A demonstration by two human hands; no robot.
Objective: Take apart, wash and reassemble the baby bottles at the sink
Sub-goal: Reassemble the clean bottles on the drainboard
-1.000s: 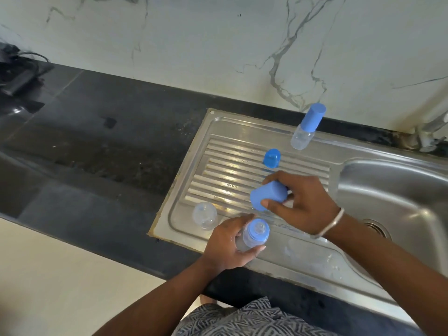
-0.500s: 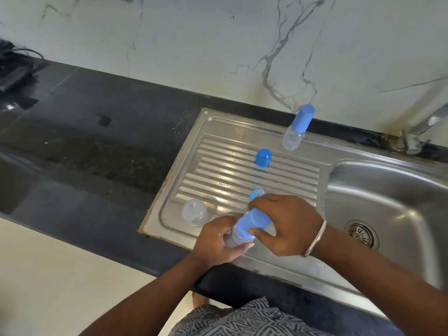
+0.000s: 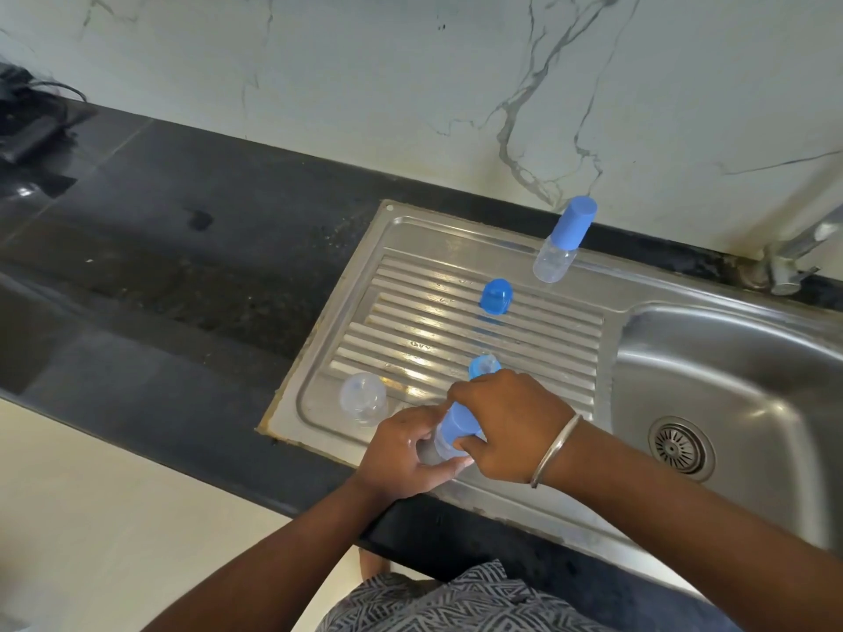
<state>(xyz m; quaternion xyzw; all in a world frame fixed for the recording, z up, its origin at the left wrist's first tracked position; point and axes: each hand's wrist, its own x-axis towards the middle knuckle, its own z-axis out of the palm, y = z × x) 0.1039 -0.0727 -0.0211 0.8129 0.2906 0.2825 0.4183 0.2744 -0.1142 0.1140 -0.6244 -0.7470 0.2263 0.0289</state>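
Note:
My left hand (image 3: 403, 453) grips the clear body of a baby bottle (image 3: 444, 447) at the front of the steel draining board (image 3: 456, 321). My right hand (image 3: 506, 421) grips the blue cap (image 3: 458, 421) that sits on top of this bottle. Just behind my right hand a blue collar with a clear teat (image 3: 484, 366) stands on the board, partly hidden. A loose blue cap (image 3: 496, 297) stands in the middle of the ribs. A clear bottle body (image 3: 363, 398) stands at the front left. An assembled bottle with a blue cap (image 3: 564, 239) stands at the back rim.
The sink basin (image 3: 739, 380) with its drain lies to the right, and a tap (image 3: 803, 253) stands behind it. Black stone counter (image 3: 159, 266) stretches to the left, with a dark appliance and cable at the far left. A marble wall rises behind.
My right hand brought the blue cap down from above the board onto the bottle in my left hand. Both hands now hold the capped bottle together.

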